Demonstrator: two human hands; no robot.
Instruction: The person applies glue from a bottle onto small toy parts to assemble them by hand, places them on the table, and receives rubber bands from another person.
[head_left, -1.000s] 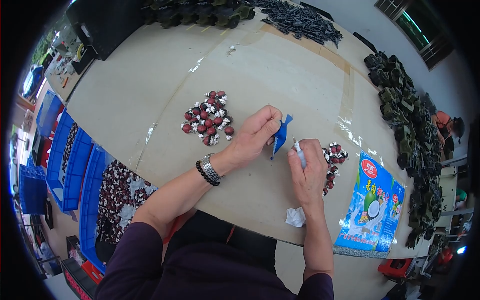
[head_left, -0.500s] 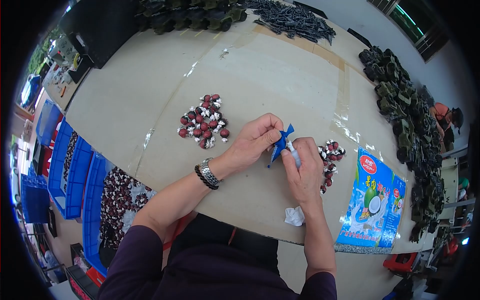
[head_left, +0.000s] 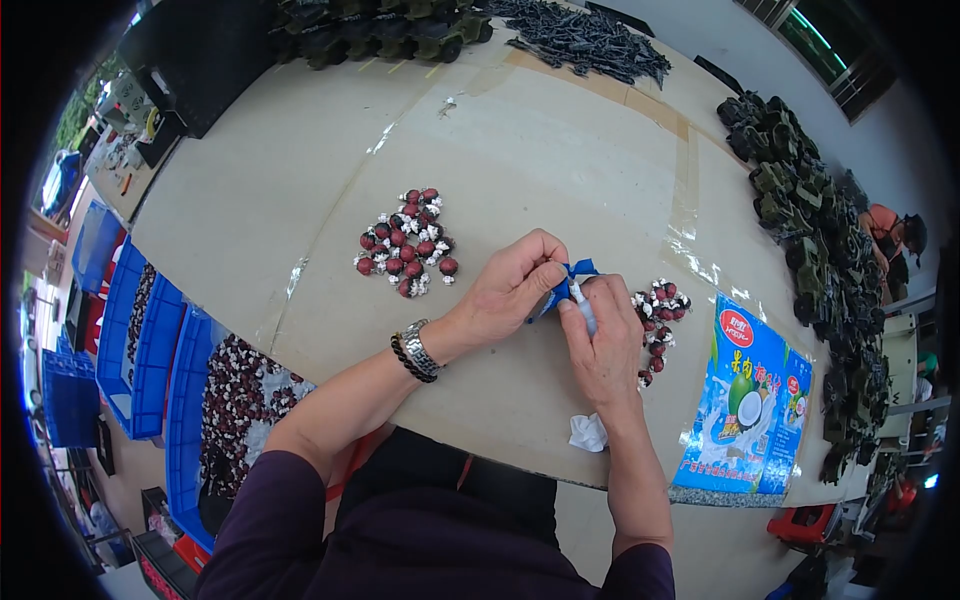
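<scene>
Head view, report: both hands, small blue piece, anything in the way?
Left hand pinching small blue piece. Right hand holding slim white tube, tip beside piece. Crumpled white tissue nearby, seemingly not in the way.

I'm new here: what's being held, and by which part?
Left hand: a blue piece, exact spot hidden. Right hand: a white pen-like tool, by its barrel.

Blue printed sheet (head_left: 735, 420) on the counter (head_left: 300, 150)
Dark green toy vehicles (head_left: 800, 235) crowd the right side, a person (head_left: 880, 222) beyond.
</scene>
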